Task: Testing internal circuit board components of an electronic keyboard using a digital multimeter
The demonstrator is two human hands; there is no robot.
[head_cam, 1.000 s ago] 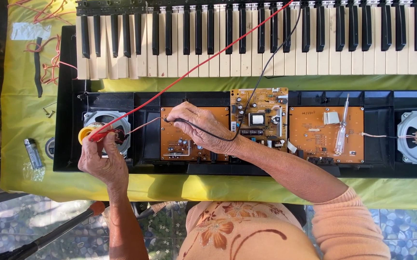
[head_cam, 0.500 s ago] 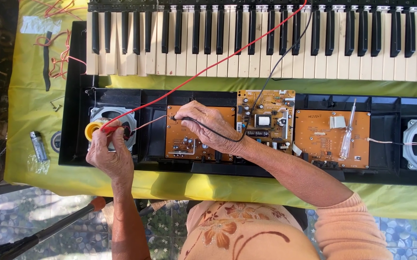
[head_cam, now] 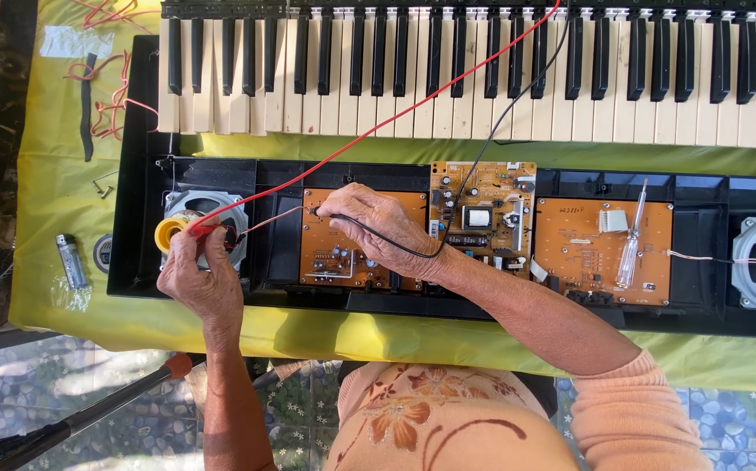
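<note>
red probe (head_cam: pixel 201 229) at left-centre, tip on left speaker (head_cam: pixel 206 228) | left hand (head_cam: pixel 201 277) pinches red probe | right hand (head_cam: pixel 376 228) grips black probe (head_cam: pixel 320 211) on orange circuit board (head_cam: pixel 343 253), centre | red lead (head_cam: pixel 369 131) runs to upper right over keyboard keys (head_cam: pixel 482 70) | screwdriver (head_cam: pixel 632 249) lies on right board (head_cam: pixel 596 249) | lighter (head_cam: pixel 71 262) far left on yellow cloth (head_cam: pixel 46 174)

The left hand (head_cam: pixel 199 279) sits at the near left, forearm running up from the near edge, fingers curled shut in a pinch at the thumb. The right hand (head_cam: pixel 378 228) lies further right, palm down, fingertips pinched together pointing left, its forearm slanting in from the near right
</note>
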